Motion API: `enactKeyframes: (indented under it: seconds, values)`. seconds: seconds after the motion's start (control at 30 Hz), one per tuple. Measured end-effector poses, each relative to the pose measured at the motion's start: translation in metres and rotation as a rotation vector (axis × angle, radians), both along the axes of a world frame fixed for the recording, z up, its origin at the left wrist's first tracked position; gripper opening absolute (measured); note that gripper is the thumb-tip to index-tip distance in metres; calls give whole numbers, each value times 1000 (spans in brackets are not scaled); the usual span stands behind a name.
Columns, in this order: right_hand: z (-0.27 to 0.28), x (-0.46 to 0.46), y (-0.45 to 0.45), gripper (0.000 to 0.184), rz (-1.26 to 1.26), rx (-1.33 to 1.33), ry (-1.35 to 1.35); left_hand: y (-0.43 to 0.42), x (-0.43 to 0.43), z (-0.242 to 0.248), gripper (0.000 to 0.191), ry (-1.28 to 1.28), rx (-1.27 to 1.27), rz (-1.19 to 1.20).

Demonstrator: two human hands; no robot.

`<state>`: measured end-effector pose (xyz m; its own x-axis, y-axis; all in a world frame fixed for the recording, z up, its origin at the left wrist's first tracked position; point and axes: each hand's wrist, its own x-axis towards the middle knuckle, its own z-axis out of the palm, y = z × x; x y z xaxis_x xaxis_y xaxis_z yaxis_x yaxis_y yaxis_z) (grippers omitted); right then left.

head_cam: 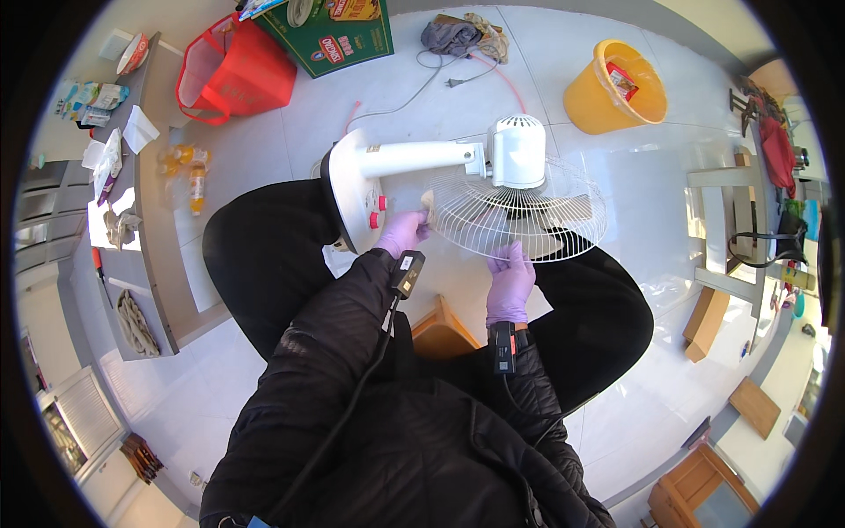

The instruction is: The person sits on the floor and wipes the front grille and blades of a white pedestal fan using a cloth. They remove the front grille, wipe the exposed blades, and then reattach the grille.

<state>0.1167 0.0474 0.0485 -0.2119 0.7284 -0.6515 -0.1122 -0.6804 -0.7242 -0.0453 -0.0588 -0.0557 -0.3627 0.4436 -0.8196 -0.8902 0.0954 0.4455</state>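
A white electric fan lies in front of me, its base point(360, 178) with red knobs at the left and its motor housing point(519, 152) at the right. Its round wire guard point(455, 228) faces my body, with the blades partly seen through the wires. In a purple glove, my left hand point(404, 234) pinches a small beige cloth point(429, 206) at the guard's left rim. My right hand point(511, 284), also gloved, grips the near rim of the guard with its fingertips. Both wrists wear small black devices with cables.
A yellow bin point(594, 92) stands at far right, a red bag point(237, 79) and green carton point(330, 33) at far left. A power cord point(403, 102) trails over the tiles to a bundle of rags point(455, 36). Bottles point(197, 188) stand near the left table point(158, 218). A wooden stool point(443, 330) is beneath me.
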Motion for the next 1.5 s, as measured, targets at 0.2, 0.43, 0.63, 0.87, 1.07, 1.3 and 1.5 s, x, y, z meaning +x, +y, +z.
enactKeyframes:
  seconds: [0.2,0.43,0.63,0.87,1.07,1.3,1.5]
  values:
    - [-5,4,-22,26,-12,61,-32,0,34,3,7,-100,-25,68]
    - [-17,15,-30,27,17,-122,-51,-1,49,18,6,142,-158,-283]
    - [-14,9,-31,18,104,-54,-141,9,58,29,8,1068,-328,-322]
    - [-13,6,-31,15,131,46,-222,1,78,19,4,1091,-365,-322]
    - [-11,0,-28,15,157,145,-240,-4,86,18,8,725,-344,-235]
    - [-8,-3,-37,15,217,119,-222,14,46,26,10,996,-298,-207]
    - [-7,-8,-40,16,176,155,-222,2,75,26,12,783,-412,-121]
